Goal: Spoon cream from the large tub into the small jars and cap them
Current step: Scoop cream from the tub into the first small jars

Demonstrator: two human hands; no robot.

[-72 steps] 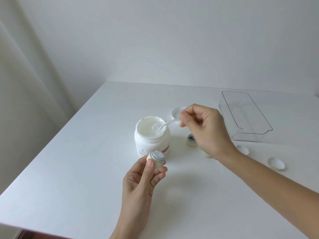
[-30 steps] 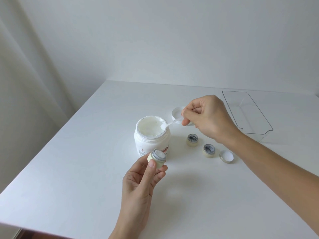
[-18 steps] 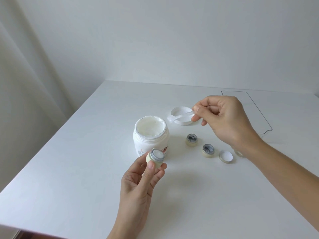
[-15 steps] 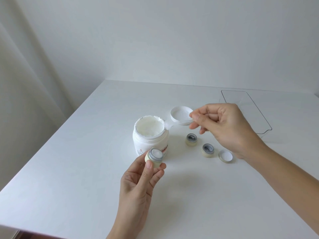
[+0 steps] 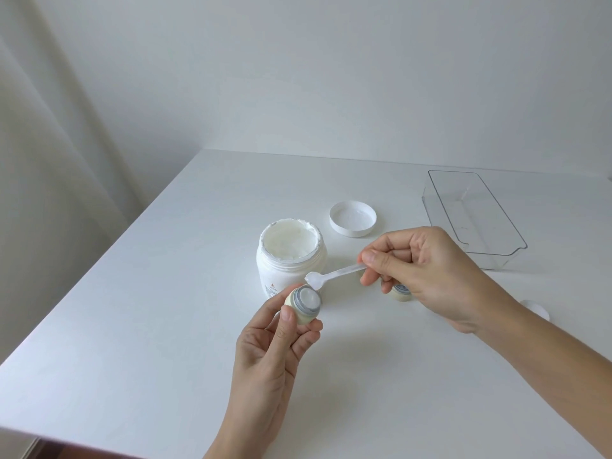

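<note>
The large white tub (image 5: 291, 260) stands open on the white table (image 5: 132, 309), full of cream. My left hand (image 5: 275, 339) holds a small cream-coloured jar (image 5: 304, 304) with a grey rim, tilted toward me, with cream inside it. My right hand (image 5: 427, 273) pinches the handle of a small white spoon (image 5: 331, 276); its bowl hovers just above the jar's right edge. Another small jar (image 5: 400, 293) sits on the table, mostly hidden under my right hand.
The tub's white lid (image 5: 353, 218) lies upside down behind the tub. A clear plastic bin (image 5: 473, 223) stands at the back right. A small white cap (image 5: 538, 311) shows behind my right forearm. A wall runs behind the table; a curtain hangs at left.
My right hand has brought the spoon from near the tub's lid down and toward me, to the jar in my left hand. It now covers the jars on the table.
</note>
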